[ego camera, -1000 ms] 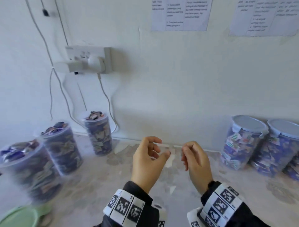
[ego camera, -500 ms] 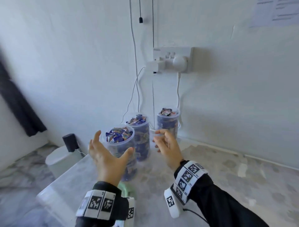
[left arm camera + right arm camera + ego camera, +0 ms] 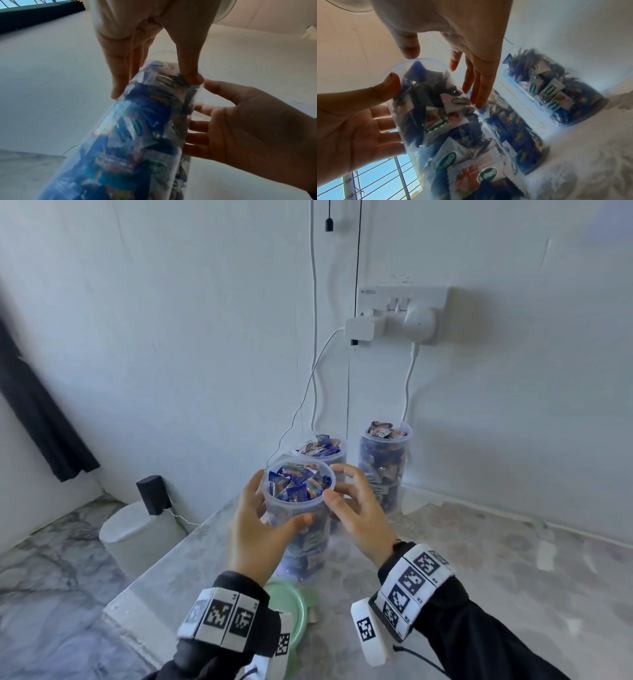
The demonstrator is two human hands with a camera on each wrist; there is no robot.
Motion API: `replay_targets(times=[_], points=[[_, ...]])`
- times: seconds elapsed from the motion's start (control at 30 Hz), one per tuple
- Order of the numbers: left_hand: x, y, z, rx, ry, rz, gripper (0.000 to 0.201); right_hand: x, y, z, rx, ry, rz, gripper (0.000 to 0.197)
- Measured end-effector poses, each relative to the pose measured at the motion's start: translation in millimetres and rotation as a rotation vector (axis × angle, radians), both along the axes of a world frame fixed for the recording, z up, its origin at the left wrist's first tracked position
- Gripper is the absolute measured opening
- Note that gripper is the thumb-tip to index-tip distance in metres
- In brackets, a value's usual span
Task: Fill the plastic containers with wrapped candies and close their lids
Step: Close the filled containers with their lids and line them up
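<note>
Three lidless clear plastic containers packed with wrapped candies stand on the marble table. My left hand [image 3: 274,508] grips the nearest container [image 3: 301,546] just below its rim, thumb in front and fingers behind; the left wrist view shows my left hand [image 3: 154,86] with thumb and fingers pressed on the container [image 3: 137,135]. My right hand [image 3: 334,482] is open at its right side, fingers straight, thumb by the rim. In the right wrist view my right hand [image 3: 442,78] has its fingertips at the container wall [image 3: 453,135]. A pale green lid [image 3: 291,607] lies under my left wrist.
A second container [image 3: 320,450] and a third container [image 3: 385,467] stand close behind, near the wall. Cables hang from a wall socket [image 3: 400,313] above them. The table edge [image 3: 161,573] drops off at the left, where a white bin [image 3: 137,532] stands on the floor.
The head view has swung left to the open containers. Both hands moved forward to the nearest container; the left hand has taken hold of it and the right hand has come alongside.
</note>
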State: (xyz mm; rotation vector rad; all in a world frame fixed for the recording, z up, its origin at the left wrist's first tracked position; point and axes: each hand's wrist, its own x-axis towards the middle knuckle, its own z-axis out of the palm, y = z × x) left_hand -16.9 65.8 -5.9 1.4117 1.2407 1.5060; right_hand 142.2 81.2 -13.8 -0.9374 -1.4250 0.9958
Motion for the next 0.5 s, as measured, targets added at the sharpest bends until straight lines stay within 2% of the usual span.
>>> replay_targets(times=[0.13, 0.3, 0.5], points=[[4, -10, 12, 0.028, -0.002, -0.155, 0.08, 17, -23, 18, 0.026, 0.005, 0.042, 0.041], [13, -29, 22, 0.023, 0.0, -0.348, 0.09, 44, -52, 33, -0.002, -0.048, 0.102, 0.073], [21, -58, 13, -0.035, 0.002, -0.494, 0.091, 70, -87, 41, -0.108, -0.179, 0.158, 0.09]])
